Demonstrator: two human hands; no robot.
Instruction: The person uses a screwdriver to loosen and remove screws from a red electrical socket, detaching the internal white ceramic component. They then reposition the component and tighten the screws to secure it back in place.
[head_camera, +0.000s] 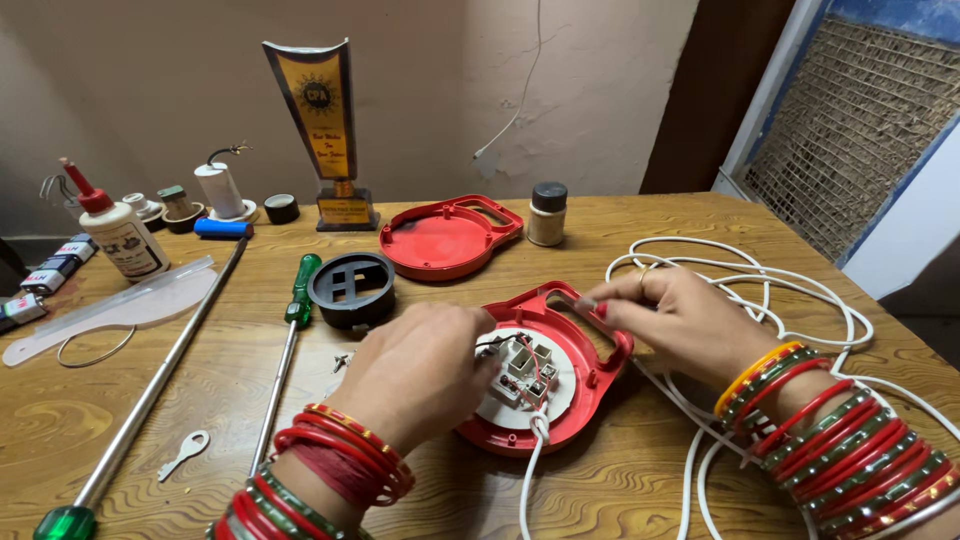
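Wood-grain tabletop (620, 480) fills the view, with a plastered wall behind it.

Nearest, the left hand (415, 375), bangles at its wrist, lies curled over the left side of the red plastic shell with a handle slot (590, 385). Its fingers are bent down onto the white round plate with the small switch block and thin wires (525, 375); whether the fingertips pinch a wire cannot be told, since the knuckles hide them. The right hand (680, 320) rests on the far right rim of the same shell, thumb and forefinger pressed together at the handle slot, apparently steadying it. A white cord (535, 455) runs out of the shell's near edge, and loose loops of white cable (790, 290) lie to the right.

To do this well, I judge the right hand should keep the shell flat and firm while the left works the fine wires gently, without tugging them from the block or letting the cord drag the shell.

Left of the shell lie a long metal rod with a green knob (150, 390), a green-handled screwdriver (290, 340) and a small flat metal key (185, 452). Farther off sit a black round plastic insert (352, 290), a second red shell half (450, 237), a small jar with a black cap (547, 213), a white glue bottle with a red nozzle (120, 232) and a tall yellow trophy (325, 135).
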